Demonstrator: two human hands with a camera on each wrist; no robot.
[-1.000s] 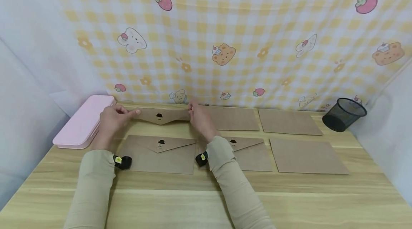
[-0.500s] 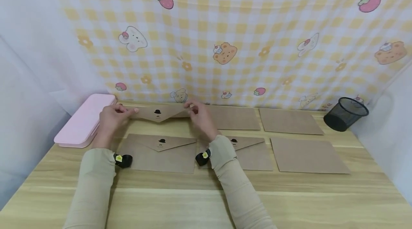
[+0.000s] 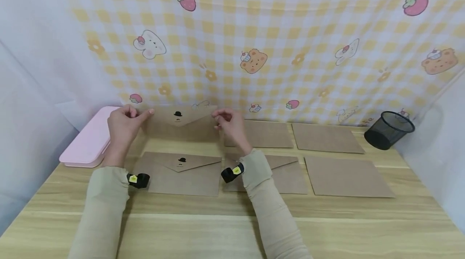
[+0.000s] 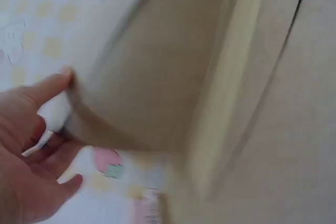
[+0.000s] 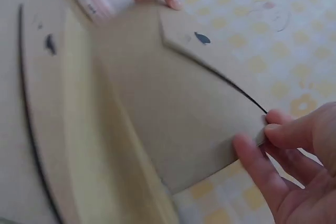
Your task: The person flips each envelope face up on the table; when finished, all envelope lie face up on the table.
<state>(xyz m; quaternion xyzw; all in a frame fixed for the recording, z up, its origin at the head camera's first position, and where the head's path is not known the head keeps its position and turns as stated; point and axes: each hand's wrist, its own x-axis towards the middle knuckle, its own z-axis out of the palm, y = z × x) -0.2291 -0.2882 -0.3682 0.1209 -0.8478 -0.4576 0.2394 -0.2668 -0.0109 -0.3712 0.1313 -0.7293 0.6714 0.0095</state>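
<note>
A brown kraft envelope, its pointed flap printed with a small black hat, is held up off the table at the back left. My left hand pinches its upper left corner between thumb and fingers. At the upper right corner, my right hand pinches it the same way. The right wrist view shows the envelope tilted, flap folded down over its body. In the left wrist view the envelope is blurred. Just in front of it lies another flap-up envelope on the table.
More envelopes lie flat: a flap-up one partly under my right wrist, and plain-side-up ones at back middle, back right and front right. A pink case sits left; a black mesh pen cup leans far right.
Both hands have raised the envelope from the table at the back, so its body now shows below the flap. The right hand shifted its hold at the right corner.
</note>
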